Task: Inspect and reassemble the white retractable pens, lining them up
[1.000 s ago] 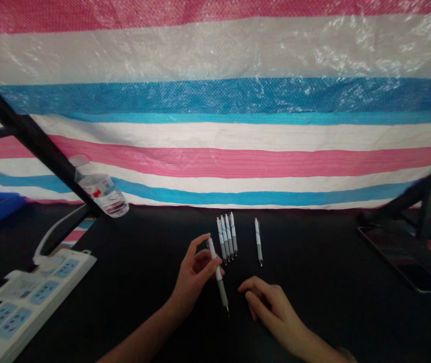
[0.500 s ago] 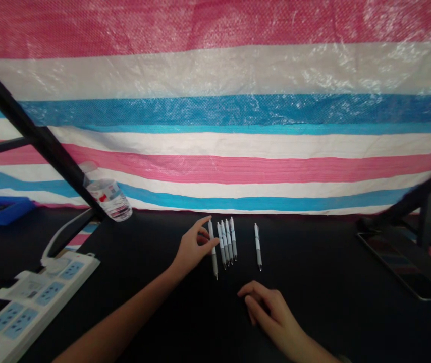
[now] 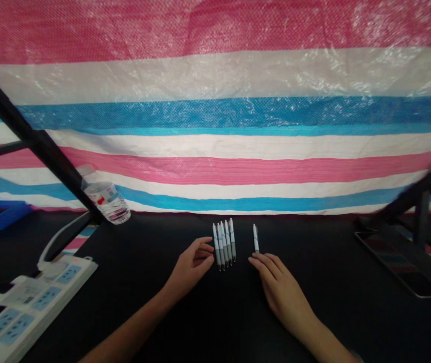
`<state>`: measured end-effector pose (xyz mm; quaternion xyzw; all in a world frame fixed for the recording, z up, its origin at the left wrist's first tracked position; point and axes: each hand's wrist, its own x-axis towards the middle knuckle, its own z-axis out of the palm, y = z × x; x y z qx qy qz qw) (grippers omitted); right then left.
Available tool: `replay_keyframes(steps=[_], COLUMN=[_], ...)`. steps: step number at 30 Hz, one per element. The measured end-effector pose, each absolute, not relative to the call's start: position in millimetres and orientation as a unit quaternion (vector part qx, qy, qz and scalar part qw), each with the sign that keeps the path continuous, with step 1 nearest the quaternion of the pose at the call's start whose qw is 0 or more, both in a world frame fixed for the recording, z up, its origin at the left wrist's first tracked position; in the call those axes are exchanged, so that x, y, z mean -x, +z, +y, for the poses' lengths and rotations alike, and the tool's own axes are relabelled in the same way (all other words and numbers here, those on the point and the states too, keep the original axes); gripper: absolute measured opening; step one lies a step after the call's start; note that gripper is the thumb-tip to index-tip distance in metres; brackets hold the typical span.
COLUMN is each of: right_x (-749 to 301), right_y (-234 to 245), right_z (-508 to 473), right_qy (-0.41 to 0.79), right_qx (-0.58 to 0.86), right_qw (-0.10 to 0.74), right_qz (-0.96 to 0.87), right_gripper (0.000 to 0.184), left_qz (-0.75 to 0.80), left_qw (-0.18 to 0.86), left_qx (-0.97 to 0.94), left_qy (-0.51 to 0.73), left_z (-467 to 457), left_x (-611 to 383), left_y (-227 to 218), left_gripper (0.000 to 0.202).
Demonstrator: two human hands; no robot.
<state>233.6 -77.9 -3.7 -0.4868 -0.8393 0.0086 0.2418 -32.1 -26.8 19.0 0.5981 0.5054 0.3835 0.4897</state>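
Several white pens with grey grips [image 3: 224, 244] lie side by side in a close row on the black table. Beside the row's left edge is my left hand [image 3: 191, 267], thumb and index finger apart, nothing between them. Another pen of the same kind [image 3: 255, 237] lies by itself to the right of the row, pointing away from me. My right hand [image 3: 281, 290] has its fingers closed over this pen's near end, hiding the grip and tip. The thumb of that hand is out of sight.
At the left are a power strip [image 3: 37, 307] with a plug and cable, a tilted water bottle [image 3: 109, 201] by a black metal bar [image 3: 49, 156], and a blue tray [image 3: 3, 214]. A phone [image 3: 399, 264] lies at the right. Striped plastic sheeting [image 3: 215, 171] hangs behind.
The leftmost pen, formerly at an angle in my left hand, now lies against the row, and that hand has let go. My right hand has moved forward onto the lone pen.
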Motion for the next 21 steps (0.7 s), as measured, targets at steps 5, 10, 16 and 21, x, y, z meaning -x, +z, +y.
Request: replay_keyframes(steps=[5,10,16,21], right_x=[-235.7,-227.8,-231.6,-234.5], right_y=[-18.2,3.4,13.8,12.9], right_z=[-70.3,-78.8,-98.4,-110.4], right_qy=[-0.16,-0.104,0.003,0.264], right_qx=[0.449,0.396,0.407,0.514], right_qw=[0.14,0.177,0.402,0.561], right_qz=[-0.868,-0.895,-0.82,-0.593], right_gripper=[0.049,0.026,0.024,0.011], left_qz=[0.465,0.429,0.442,0.48], left_qw=[0.492,0.434,0.417,0.42], left_qx=[-0.621,-0.65,-0.649,-0.581], left_qy=[0.395,0.453,0.458,0.506], left_z=[-65.2,-82.3,-85.4,-88.4], left_x=[18.5,9.8,16.4,17.5], left_y=[27.5,16.6,10.0,10.2], left_gripper=[0.024,0.017,0.019,0.028])
